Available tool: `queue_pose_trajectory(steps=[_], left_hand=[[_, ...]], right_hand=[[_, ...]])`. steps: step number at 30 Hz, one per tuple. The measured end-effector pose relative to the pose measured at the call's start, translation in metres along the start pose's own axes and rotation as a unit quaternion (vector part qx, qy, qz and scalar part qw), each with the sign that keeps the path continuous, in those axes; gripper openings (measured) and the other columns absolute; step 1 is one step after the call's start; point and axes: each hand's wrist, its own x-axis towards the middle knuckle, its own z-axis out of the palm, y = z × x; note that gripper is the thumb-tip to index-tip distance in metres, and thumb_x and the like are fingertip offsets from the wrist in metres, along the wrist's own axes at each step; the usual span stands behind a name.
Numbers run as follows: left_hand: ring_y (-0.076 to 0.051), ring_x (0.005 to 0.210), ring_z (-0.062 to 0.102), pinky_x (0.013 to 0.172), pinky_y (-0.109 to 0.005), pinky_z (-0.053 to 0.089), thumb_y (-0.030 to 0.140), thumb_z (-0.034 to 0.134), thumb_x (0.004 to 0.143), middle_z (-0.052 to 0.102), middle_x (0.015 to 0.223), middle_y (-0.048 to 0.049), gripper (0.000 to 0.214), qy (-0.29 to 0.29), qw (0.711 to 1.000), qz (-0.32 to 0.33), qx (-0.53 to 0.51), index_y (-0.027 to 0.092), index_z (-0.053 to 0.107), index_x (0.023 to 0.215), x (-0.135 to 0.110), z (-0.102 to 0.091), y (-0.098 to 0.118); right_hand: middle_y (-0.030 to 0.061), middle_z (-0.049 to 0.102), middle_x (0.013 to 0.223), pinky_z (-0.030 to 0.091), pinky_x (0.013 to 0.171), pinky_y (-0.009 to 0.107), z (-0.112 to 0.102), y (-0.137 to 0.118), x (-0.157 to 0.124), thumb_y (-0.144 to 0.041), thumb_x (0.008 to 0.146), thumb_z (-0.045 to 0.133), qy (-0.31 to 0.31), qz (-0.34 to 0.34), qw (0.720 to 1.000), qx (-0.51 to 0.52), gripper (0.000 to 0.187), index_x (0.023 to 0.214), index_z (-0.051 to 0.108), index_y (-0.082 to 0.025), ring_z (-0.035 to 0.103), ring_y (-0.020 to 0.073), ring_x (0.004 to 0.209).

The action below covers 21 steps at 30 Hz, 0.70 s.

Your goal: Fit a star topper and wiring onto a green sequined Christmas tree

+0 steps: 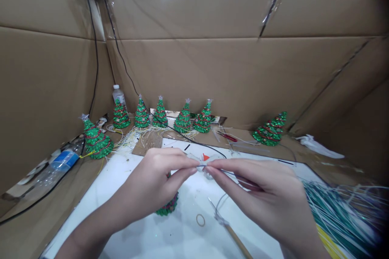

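Both hands meet over the middle of the white board. My left hand [161, 176] pinches a thin dark wire [201, 166] between thumb and forefinger. Just to the right, my right hand [261, 190] pinches the same wire, which runs back under its fingers. Behind my left wrist stands a small green tinsel Christmas tree [168, 207], mostly hidden. Below the hands lie a tan rubber band [200, 220] and a wooden-handled tool [235, 238] with a thin metal tip. Something clear with an orange part [206, 156] shows just beyond my fingertips.
Several tinsel trees [160, 113] line the back, with one leaning tree [272, 129] at right and another tree [95, 137] at left. A bundle of green and white wires [334, 210] lies right. Red-handled pliers [227, 137], a lying plastic bottle [62, 162] and cardboard walls [197, 64] surround.
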Motion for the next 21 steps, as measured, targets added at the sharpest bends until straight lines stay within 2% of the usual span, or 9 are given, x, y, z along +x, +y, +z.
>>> queue_pose_trajectory(steps=[5, 8, 13, 21], left_hand=[[-0.01, 0.07, 0.066, 0.066, -0.021, 0.051, 0.01, 0.064, 0.086, 0.076, 0.078, 0.0016, 0.021, -0.016, 0.995, -0.054, -0.082, 0.024, 0.078, 0.093, 0.0034, -0.0012, 0.0017], [-0.011, 0.066, 0.065, 0.061, -0.022, 0.051, 0.008, 0.066, 0.083, 0.075, 0.075, 0.0018, 0.02, -0.016, 0.993, -0.072, -0.096, 0.023, 0.079, 0.086, 0.0041, -0.0021, 0.0027], [-0.011, 0.065, 0.063, 0.061, -0.023, 0.049, 0.008, 0.066, 0.083, 0.072, 0.071, 0.0008, 0.016, 0.02, 0.994, -0.06, -0.086, 0.019, 0.077, 0.08, 0.0039, -0.004, 0.0027], [-0.008, 0.069, 0.058, 0.064, -0.018, 0.044, 0.014, 0.059, 0.091, 0.065, 0.074, 0.0025, 0.015, -0.001, 0.999, -0.033, -0.035, 0.017, 0.071, 0.083, -0.0009, -0.0075, 0.004]], right_hand=[[-0.002, 0.075, 0.07, 0.049, 0.051, 0.017, -0.0016, -0.0019, -0.0015, -0.008, 0.079, 0.068, 0.011, -0.009, 1.0, 0.024, 0.011, 0.08, 0.068, -0.019, 0.068, 0.0087, 0.055], [-0.0017, 0.074, 0.068, 0.049, 0.049, 0.019, -0.0021, -0.0021, -0.0019, -0.008, 0.079, 0.069, 0.009, -0.015, 0.999, 0.036, 0.012, 0.081, 0.069, -0.02, 0.068, 0.01, 0.053], [-0.0022, 0.073, 0.065, 0.048, 0.047, 0.019, -0.0022, -0.0003, -0.0015, -0.006, 0.079, 0.067, 0.003, -0.038, 0.999, 0.036, 0.013, 0.08, 0.068, -0.02, 0.065, 0.0093, 0.049], [-0.0018, 0.075, 0.068, 0.053, 0.053, 0.017, -0.0012, 0.0, -0.0021, -0.004, 0.077, 0.069, 0.026, -0.052, 0.998, 0.034, 0.016, 0.082, 0.07, -0.02, 0.068, 0.0097, 0.053]])
